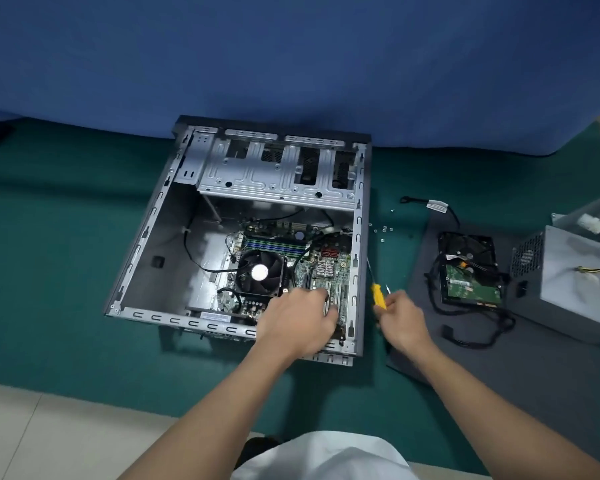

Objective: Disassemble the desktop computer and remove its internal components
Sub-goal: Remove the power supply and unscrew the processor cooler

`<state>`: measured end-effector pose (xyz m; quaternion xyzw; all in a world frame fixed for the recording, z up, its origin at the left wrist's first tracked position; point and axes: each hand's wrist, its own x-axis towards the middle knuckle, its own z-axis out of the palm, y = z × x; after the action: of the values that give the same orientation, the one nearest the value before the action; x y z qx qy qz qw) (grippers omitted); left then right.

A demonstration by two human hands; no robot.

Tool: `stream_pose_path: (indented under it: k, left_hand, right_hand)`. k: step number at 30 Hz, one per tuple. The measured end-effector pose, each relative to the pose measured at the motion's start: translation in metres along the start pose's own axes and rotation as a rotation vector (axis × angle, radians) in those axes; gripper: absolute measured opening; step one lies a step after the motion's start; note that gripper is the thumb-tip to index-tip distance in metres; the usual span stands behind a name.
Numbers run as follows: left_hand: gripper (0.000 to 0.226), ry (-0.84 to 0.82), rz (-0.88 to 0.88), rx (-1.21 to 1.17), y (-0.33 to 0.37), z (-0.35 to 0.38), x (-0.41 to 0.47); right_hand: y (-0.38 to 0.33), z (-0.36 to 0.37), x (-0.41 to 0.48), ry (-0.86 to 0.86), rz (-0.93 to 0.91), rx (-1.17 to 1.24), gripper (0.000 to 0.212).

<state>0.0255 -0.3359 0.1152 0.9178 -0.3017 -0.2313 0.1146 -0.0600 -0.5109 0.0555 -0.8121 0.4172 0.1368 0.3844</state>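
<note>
The open desktop case (146,237) lies on its side on the green table. Its green motherboard (329,268) sits in the right half, with a black CPU fan (260,273) and memory sticks (278,244) on it. My left hand (298,318) rests inside the case on the near right part of the board, fingers spread over the expansion slots; whether it grips anything is hidden. My right hand (400,318) is just outside the case's right wall, closed on a yellow-handled screwdriver (378,295) whose shaft points up and away.
A dark side panel (426,271) lies to the right, bearing a hard drive (470,271) with black cables (478,336). A grey power supply (568,282) stands at far right. Several small screws (383,230) lie loose by the case. A blue cloth (291,64) hangs behind.
</note>
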Motion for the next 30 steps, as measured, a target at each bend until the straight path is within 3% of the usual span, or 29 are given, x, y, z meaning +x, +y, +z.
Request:
stream_pose_path:
  k: [4, 10, 15, 18, 21, 25, 30]
  left_hand:
    - [0.036, -0.002, 0.020, -0.015, 0.000, -0.001, 0.000]
    - [0.036, -0.037, 0.054, -0.023, -0.004, -0.004, -0.006]
    - [0.037, -0.077, 0.044, -0.190, -0.017, -0.008, 0.000]
    - [0.046, -0.002, 0.007, -0.233, -0.036, -0.019, 0.012]
    - [0.072, 0.015, -0.017, -0.079, -0.062, -0.031, 0.024]
    - [0.095, -0.103, -0.013, 0.015, -0.086, -0.037, 0.039]
    - [0.096, -0.160, 0.019, 0.180, -0.095, -0.037, 0.044]
  right_hand:
    - [-0.015, -0.017, -0.012, 0.082, -0.003, 0.358, 0.012]
    - [-0.032, -0.015, -0.026, 0.102, 0.011, 0.372, 0.011]
    - [-0.029, -0.012, -0.040, 0.159, 0.161, 0.701, 0.017]
    - [-0.038, -0.026, -0.049, 0.303, 0.022, 0.756, 0.015]
    - [-0.058, -0.041, -0.058, 0.378, -0.172, 0.704, 0.016]
    - [-0.094, -0.051, -0.059, 0.326, -0.368, 0.597, 0.016]
    - [-0.127, -0.037, -0.042, 0.190, -0.542, 0.425, 0.008]
